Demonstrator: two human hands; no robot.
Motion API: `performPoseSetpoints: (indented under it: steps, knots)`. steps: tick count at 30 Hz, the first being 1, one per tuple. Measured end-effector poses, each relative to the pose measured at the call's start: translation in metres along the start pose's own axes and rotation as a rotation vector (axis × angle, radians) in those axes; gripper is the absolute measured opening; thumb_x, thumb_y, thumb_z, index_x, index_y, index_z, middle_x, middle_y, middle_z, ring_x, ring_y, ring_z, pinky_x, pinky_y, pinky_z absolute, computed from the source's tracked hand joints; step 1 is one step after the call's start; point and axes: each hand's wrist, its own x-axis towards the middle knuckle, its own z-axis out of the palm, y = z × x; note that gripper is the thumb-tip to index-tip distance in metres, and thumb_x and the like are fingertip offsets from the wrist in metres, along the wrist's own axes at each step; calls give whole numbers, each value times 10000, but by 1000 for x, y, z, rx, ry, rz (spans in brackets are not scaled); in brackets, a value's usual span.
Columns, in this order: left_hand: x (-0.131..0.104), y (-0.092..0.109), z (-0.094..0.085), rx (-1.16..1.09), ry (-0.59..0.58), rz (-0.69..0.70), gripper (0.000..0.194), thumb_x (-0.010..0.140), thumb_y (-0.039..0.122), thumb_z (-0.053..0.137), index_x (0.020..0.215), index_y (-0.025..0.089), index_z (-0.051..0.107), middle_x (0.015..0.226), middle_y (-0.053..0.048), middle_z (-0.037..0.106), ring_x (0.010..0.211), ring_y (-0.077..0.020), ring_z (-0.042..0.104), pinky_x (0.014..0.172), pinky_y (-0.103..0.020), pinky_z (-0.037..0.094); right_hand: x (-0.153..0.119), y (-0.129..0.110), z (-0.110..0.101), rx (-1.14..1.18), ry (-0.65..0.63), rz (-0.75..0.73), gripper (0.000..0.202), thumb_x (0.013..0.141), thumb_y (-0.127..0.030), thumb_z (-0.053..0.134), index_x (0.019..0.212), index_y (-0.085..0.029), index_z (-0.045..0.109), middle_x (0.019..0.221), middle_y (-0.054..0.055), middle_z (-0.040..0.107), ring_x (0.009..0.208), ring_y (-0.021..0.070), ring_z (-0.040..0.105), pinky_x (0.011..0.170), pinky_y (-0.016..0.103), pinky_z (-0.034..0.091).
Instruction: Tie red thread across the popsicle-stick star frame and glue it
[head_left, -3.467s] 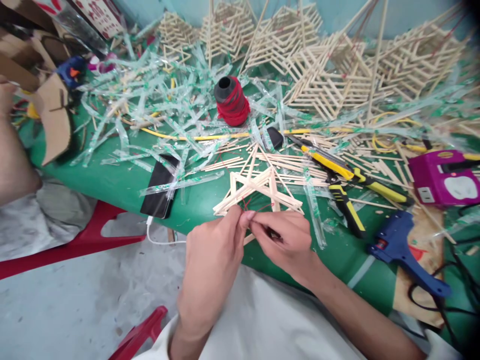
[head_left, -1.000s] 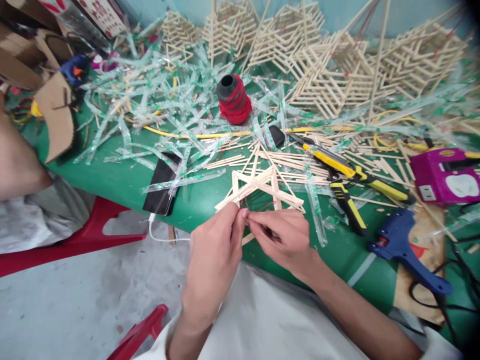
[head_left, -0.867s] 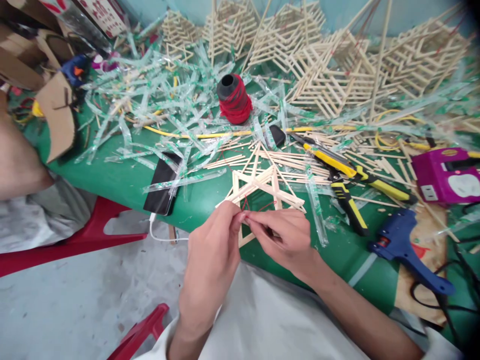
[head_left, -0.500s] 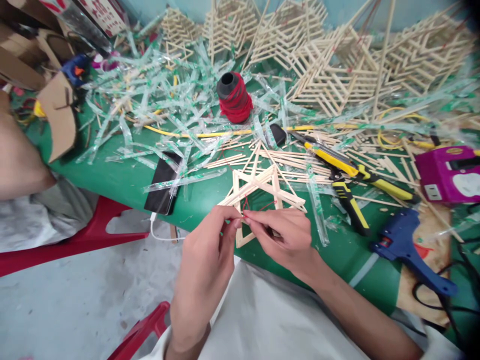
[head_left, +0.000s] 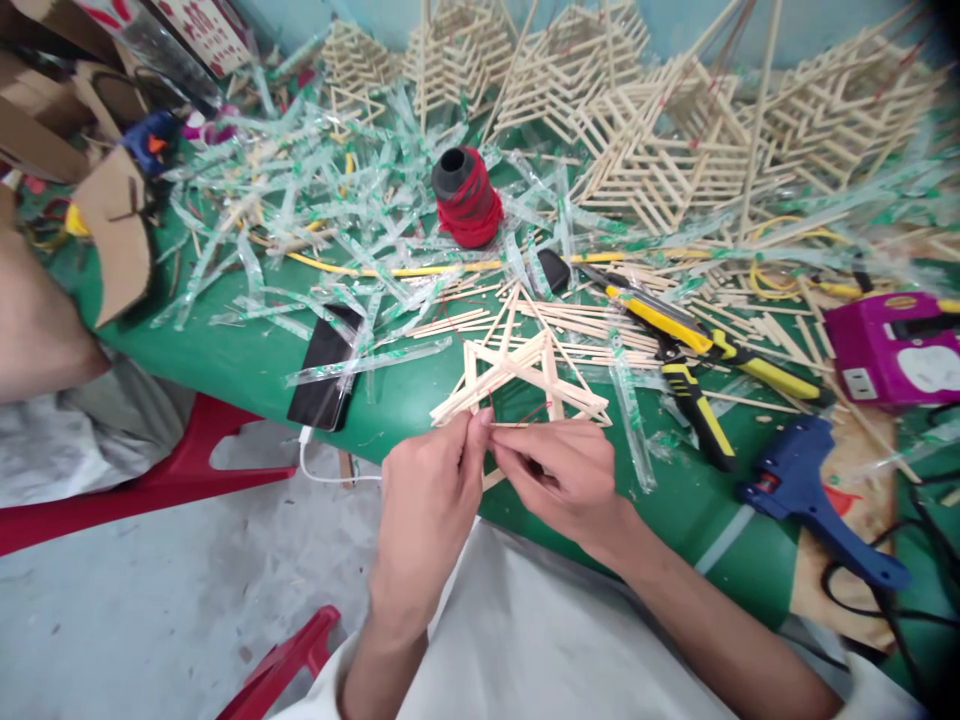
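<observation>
A star-shaped frame of thin wooden sticks (head_left: pixel 550 372) lies on the green table in front of me. Red string (head_left: pixel 531 412) runs across the inside of the star, close to its lower part. My left hand (head_left: pixel 429 510) is closed in a pinch on the string, thumb upward, over the star's lower left. Its fingertips meet those of my right hand (head_left: pixel 562 478), which also pinches the string with curled fingers. The string's end is hidden between the fingertips. Both hands cover the lower points of the star.
A red string spool (head_left: pixel 474 205) stands beyond the star among plastic strips. Right of it lie a yellow cutter (head_left: pixel 664 318), pliers (head_left: pixel 697 410) and a blue glue gun (head_left: pixel 799 475). A phone (head_left: pixel 322 385) lies left. Stick frames (head_left: pixel 667 150) line the back. Another person's arm (head_left: pixel 45 320) is at left.
My left hand has turned, its thumb now up against the index finger, and moved slightly right. My right hand stays nearly in place. The star has hardly moved.
</observation>
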Motion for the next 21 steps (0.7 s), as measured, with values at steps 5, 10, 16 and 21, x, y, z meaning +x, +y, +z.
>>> performPoseSetpoints:
  steps: [5,10,16,21]
  knots:
    - [-6,4,-6,38,16,50,339,1015,207,474,686,200,391,555,87,324,492,-77,261,482,-224,225,0,0,1,-1,10,0,182,869,-22,673,981,-165,686,799,41,802,645,136,745,625,233,576]
    - [-11,7,-11,-7,3,56,234,1027,169,463,797,203,446,670,78,429,567,-67,382,570,-183,323,0,-1,0,-1,4,14,183,873,-40,686,1003,-166,706,813,30,805,636,117,736,625,219,585]
    - [-13,6,-14,-92,5,77,178,1013,94,456,879,200,505,780,56,522,686,-60,493,664,-152,393,-1,-1,1,5,15,47,194,874,-51,691,1019,-177,717,780,11,796,593,96,704,607,203,582]
    - [-11,8,-15,-93,61,143,185,1006,59,470,906,200,536,837,42,547,763,-60,531,710,-141,417,0,-4,3,22,22,109,158,880,-65,680,988,-168,730,728,-2,776,551,80,664,576,191,553]
